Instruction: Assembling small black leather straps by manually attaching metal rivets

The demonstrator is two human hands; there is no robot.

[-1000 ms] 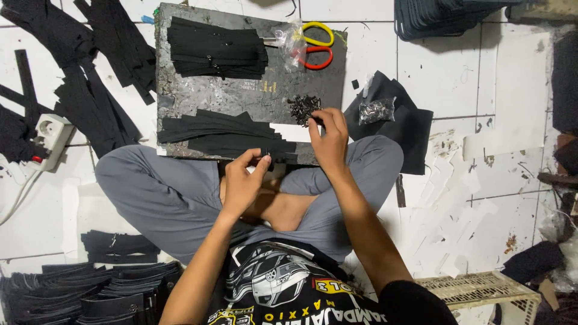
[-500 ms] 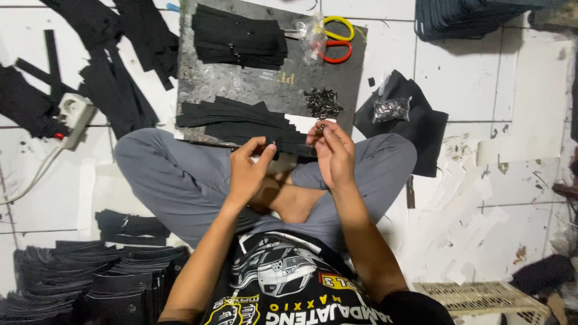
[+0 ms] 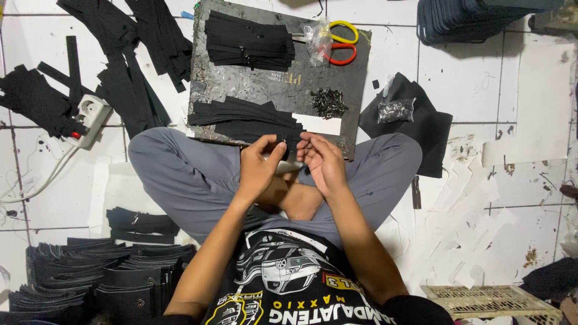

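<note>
Person sits cross-legged on tiled floor (image 3: 518, 102). Left hand (image 3: 259, 168) and right hand (image 3: 322, 162) meet just above the lap, fingertips pinching a small dark piece between them; too small to identify. Just beyond the hands: board (image 3: 274, 84) with black strips (image 3: 244, 117), a second strip stack (image 3: 250, 42), pile of small metal parts (image 3: 328, 102), scissors (image 3: 337, 42). Power strip (image 3: 90, 117) lies to the left.
</note>
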